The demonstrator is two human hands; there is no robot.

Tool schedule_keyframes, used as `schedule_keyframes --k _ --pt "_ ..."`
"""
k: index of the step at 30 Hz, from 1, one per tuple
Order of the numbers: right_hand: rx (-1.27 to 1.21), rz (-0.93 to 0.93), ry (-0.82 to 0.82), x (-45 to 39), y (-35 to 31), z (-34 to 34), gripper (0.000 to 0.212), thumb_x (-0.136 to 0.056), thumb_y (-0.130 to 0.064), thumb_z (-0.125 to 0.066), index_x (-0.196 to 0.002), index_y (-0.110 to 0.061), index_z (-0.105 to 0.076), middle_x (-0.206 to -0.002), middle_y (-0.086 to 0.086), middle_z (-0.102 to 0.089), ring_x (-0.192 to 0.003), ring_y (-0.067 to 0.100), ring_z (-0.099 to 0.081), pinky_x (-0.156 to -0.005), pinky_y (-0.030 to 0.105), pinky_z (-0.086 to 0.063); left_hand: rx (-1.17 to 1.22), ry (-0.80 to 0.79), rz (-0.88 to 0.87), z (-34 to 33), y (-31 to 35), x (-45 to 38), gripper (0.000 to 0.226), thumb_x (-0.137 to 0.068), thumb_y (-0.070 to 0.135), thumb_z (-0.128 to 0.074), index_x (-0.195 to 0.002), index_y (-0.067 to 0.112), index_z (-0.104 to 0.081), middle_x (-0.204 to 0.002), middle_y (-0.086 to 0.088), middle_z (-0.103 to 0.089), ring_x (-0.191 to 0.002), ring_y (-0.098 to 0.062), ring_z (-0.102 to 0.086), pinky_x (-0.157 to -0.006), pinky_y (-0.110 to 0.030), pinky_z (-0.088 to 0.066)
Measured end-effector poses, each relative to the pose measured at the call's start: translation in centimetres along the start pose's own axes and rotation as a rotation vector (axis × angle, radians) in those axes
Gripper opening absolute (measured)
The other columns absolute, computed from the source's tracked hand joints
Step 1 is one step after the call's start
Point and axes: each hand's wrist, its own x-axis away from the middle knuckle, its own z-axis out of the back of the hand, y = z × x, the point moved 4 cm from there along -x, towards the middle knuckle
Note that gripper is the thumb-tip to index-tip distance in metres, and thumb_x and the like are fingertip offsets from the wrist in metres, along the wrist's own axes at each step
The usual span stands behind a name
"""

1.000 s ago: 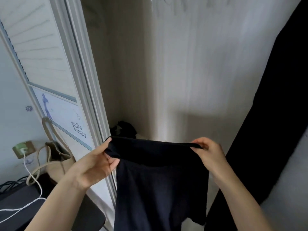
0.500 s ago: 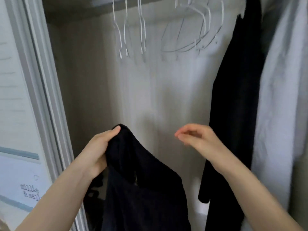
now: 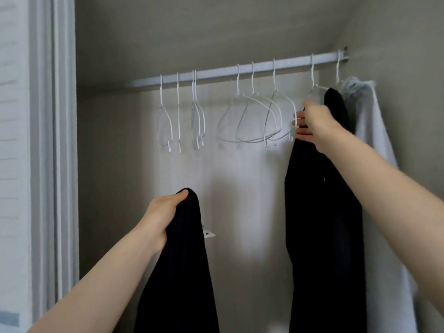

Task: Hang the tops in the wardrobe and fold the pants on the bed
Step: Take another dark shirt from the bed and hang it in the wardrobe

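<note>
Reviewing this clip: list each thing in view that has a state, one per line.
Left hand: grips the black top, held low.
Black top: off any hanger, dangling from the left hand.
Right hand: raised at the nearest empty white wire hanger; grip unclear.
Empty white wire hangers: hanging on the white wardrobe rail.
Black garment: hung.
Pale grey garment: hung, rightmost.

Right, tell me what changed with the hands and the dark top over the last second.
The right hand let go of the dark top, rose to the rail and now touches the end of a white hanger, though its grip there is unclear. The view tilted up from the wardrobe's lower part to the rail. The left hand kept hold of the top, which now hangs from that hand alone.
</note>
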Motion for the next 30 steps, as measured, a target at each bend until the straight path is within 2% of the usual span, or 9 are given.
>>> schedule_keyframes --k 3,6,8,11,17,21,24,27,30 --pt "0.134 -0.109 -0.121 -1.3 -2.1 -0.7 0.049 -0.087 -0.058 -0.043 -0.094 -0.013 -0.062 -0.091 0.002 -0.058 -0.084 0.022 -0.055 -0.083 0.038 -0.049 -0.045 -0.019 -0.028 -0.7 0.6 -0.4 0.028 -0.09 0.027 -0.069 -0.096 -0.001 -0.07 -0.081 -0.016 -0.071 -0.065 -0.027 -0.068 -0.057 -0.027 -0.054" --pt "0.224 -0.156 -0.178 -2.4 -3.2 -1.5 0.027 -0.087 -0.044 -0.054 -0.084 -0.017 -0.06 -0.095 0.001 -0.056 -0.087 0.021 -0.053 -0.079 0.039 -0.046 -0.067 -0.017 -0.024 -0.9 0.5 -0.7 0.029 -0.089 0.026 -0.07 -0.098 -0.001 -0.07 -0.084 -0.016 -0.071 -0.069 -0.027 -0.069 -0.06 -0.027 -0.054" --pt "0.266 -0.163 -0.179 -2.7 -3.6 -2.3 0.016 -0.089 -0.032 -0.054 -0.08 -0.018 -0.058 -0.094 0.0 -0.056 -0.086 0.021 -0.052 -0.068 0.039 -0.045 -0.08 -0.018 -0.014 -1.0 0.4 -0.9 0.029 -0.089 0.026 -0.07 -0.099 -0.002 -0.07 -0.085 -0.016 -0.072 -0.071 -0.028 -0.069 -0.062 -0.029 -0.054" --pt "0.277 -0.175 -0.174 -2.9 -3.4 -3.5 0.015 -0.091 -0.021 -0.047 -0.078 -0.019 -0.052 -0.093 0.0 -0.058 -0.085 0.023 -0.053 -0.061 0.041 -0.043 -0.098 -0.007 -0.011 -0.9 0.2 -1.0 0.028 -0.09 0.025 -0.069 -0.097 -0.001 -0.07 -0.085 -0.016 -0.072 -0.071 -0.028 -0.069 -0.061 -0.028 -0.053" --pt "0.084 -0.095 -0.086 -2.3 -4.8 -3.8 0.024 -0.096 -0.02 -0.036 -0.075 -0.018 -0.048 -0.085 0.0 -0.057 -0.087 0.024 -0.051 -0.084 0.055 -0.042 -0.112 0.003 -0.024 -0.2 0.2 -1.2 0.026 -0.09 0.026 -0.069 -0.089 0.001 -0.071 -0.086 -0.018 -0.074 -0.073 -0.029 -0.07 -0.066 -0.03 -0.054" --pt "0.018 -0.026 -0.034 -0.6 -5.4 -2.8 0.022 -0.095 -0.022 -0.039 -0.077 -0.019 -0.05 -0.086 -0.001 -0.059 -0.088 0.021 -0.055 -0.087 0.06 -0.04 -0.114 0.003 -0.034 0.1 0.0 -1.2 0.026 -0.09 0.026 -0.069 -0.09 0.0 -0.07 -0.079 -0.015 -0.072 -0.065 -0.026 -0.07 -0.055 -0.025 -0.055" --pt "0.043 -0.006 0.006 1.7 -4.3 -1.8 0.022 -0.093 -0.023 -0.042 -0.073 -0.02 -0.05 -0.086 -0.002 -0.057 -0.09 0.021 -0.054 -0.084 0.055 -0.04 -0.132 0.001 -0.011 0.3 -0.7 -1.3 0.028 -0.089 0.027 -0.069 -0.093 -0.001 -0.07 -0.082 -0.016 -0.072 -0.068 -0.029 -0.07 -0.056 -0.027 -0.055" --pt "0.047 0.022 0.053 4.4 -2.0 -0.8 0.023 -0.092 -0.023 -0.045 -0.07 -0.018 -0.049 -0.078 0.001 -0.048 -0.084 0.022 -0.048 -0.076 0.038 -0.042 -0.147 -0.007 0.005 0.4 -1.6 -1.5 0.03 -0.089 0.027 -0.07 -0.096 -0.002 -0.069 -0.088 -0.019 -0.072 -0.073 -0.031 -0.069 -0.06 -0.03 -0.057" --pt "0.099 0.064 0.04 8.0 1.5 0.2 0.021 -0.095 -0.027 -0.043 -0.076 -0.019 -0.05 -0.081 0.003 -0.047 -0.085 0.025 -0.046 -0.076 0.037 -0.039 -0.219 -0.018 -0.02 0.5 -2.7 -2.1 0.033 -0.088 0.028 -0.07 -0.097 -0.004 -0.07 -0.091 -0.021 -0.073 -0.079 -0.034 -0.071 -0.071 -0.035 -0.057"
